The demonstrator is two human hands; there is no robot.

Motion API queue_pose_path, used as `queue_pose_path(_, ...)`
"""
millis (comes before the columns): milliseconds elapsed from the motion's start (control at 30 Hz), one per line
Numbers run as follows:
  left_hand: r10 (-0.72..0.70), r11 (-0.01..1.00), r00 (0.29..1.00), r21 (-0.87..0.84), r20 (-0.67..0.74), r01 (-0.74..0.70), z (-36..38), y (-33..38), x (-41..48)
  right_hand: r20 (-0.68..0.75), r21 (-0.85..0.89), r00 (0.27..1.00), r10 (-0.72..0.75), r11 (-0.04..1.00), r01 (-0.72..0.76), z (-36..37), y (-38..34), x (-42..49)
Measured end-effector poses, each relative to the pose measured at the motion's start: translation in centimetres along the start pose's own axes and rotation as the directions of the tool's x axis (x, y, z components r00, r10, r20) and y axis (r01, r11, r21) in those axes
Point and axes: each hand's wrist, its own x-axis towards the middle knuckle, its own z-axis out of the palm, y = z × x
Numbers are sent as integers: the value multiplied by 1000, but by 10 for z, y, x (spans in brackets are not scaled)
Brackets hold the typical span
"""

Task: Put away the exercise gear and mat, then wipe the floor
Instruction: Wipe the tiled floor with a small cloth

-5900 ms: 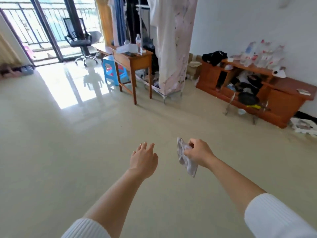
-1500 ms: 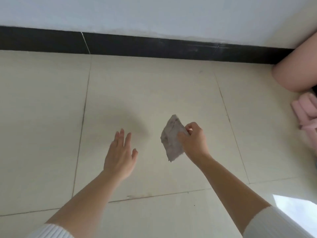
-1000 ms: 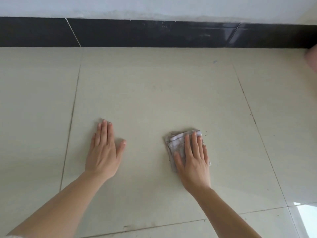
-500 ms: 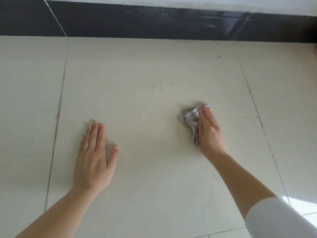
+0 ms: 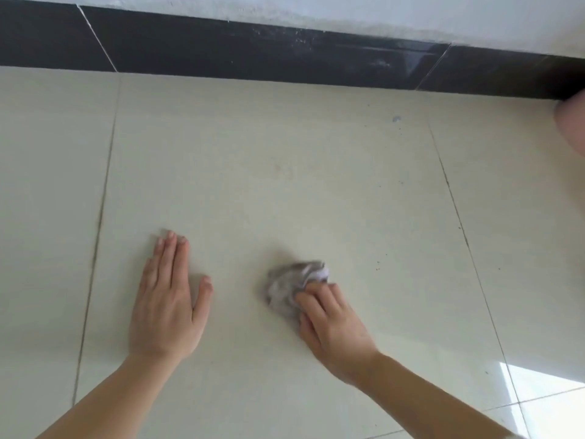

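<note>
Swept back leftward since a moment ago, the bunched cloth rubs the floor, gripped by the right hand, left hand flat; no gear visible, wiping seemingly just begun.

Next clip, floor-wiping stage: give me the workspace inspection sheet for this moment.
Surface: cream tiled floor with dark grout lines; sunlit patch at lower right.
Job's things: crumpled grey cloth on the floor; no exercise gear or mat in view.
Clutter: dark specks to the right of the cloth; small pale bit near the baseboard.
Grippers: left hand rests flat on the floor; right hand grips the cloth, slightly blurred.
Cables: nothing seen.
Surroundings: black baseboard, white wall, pinkish object at the right edge, unidentifiable.
</note>
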Motion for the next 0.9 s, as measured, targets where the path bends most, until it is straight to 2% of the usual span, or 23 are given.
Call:
queue_pose_path(67,7,1000,1000,2,2,-7,-1,0,0,138,-105,976,-168,978,183,-14,23,-3)
queue_pose_path(100,8,1000,1000,1,0,-8,0,0,0,152,-175,975,-161,967,187,-20,39,5)
queue_pose_path(133,2,1000,1000,-3,-1,-2,0,0,0,121,-246,987,-109,960,136,-25,55,17)
queue_pose_path(200,-11,1000,1000,-13,-2,11,1,0,0,-19,-353,998,64,933,-67,-31,83,51)
queue_pose_path(267,-8,1000,1000,-19,-7,8,1,0,1,-146,-415,962,229,869,-270,-31,95,90)
queue_pose_path(333,-6,1000,1000,-19,-12,5,1,-1,0,-198,-383,884,424,796,-468,-24,95,128)
queue_pose_path(400,-5,1000,1000,-17,-16,5,1,-1,0,-258,-269,774,579,726,-633,-21,89,162)
queue_pose_path(433,-2,1000,1000,-15,-17,1,1,-1,0,-277,-216,732,622,702,-679,-20,85,178)
queue_pose_path(467,2,1000,1000,-14,-16,-2,1,-1,0,-283,-179,722,631,705,-686,-16,80,191)
queue_pose_path(500,3,1000,1000,-16,-14,-4,1,-1,0,-271,-161,744,610,734,-660,-11,73,199)
queue_pose_path(567,-1,1000,1000,-11,-9,1,2,-2,1,-237,-139,853,466,852,-504,5,52,204)
queue_pose_path(633,0,1000,1000,-10,0,0,2,-2,1,-162,-136,975,153,975,-176,22,20,180)
queue_pose_path(700,-3,1000,1000,-17,5,3,1,-1,1,-44,-103,987,-155,983,150,28,-7,138)
queue_pose_path(767,-6,1000,1000,-21,8,6,1,-1,1,133,-69,929,-346,932,357,15,-4,116)
queue_pose_path(800,-6,1000,1000,-21,8,6,1,-2,0,191,-67,912,-363,922,381,6,7,116)
queue_pose_path(833,-7,1000,1000,-18,10,7,1,-2,0,197,-76,934,-298,945,317,-3,25,122)
queue_pose_path(867,-10,1000,1000,-11,14,10,1,-2,0,161,-65,972,-170,981,182,-14,45,133)
queue_pose_path(900,-14,1000,1000,-4,17,14,1,-1,0,63,-50,998,13,999,-10,-24,67,144)
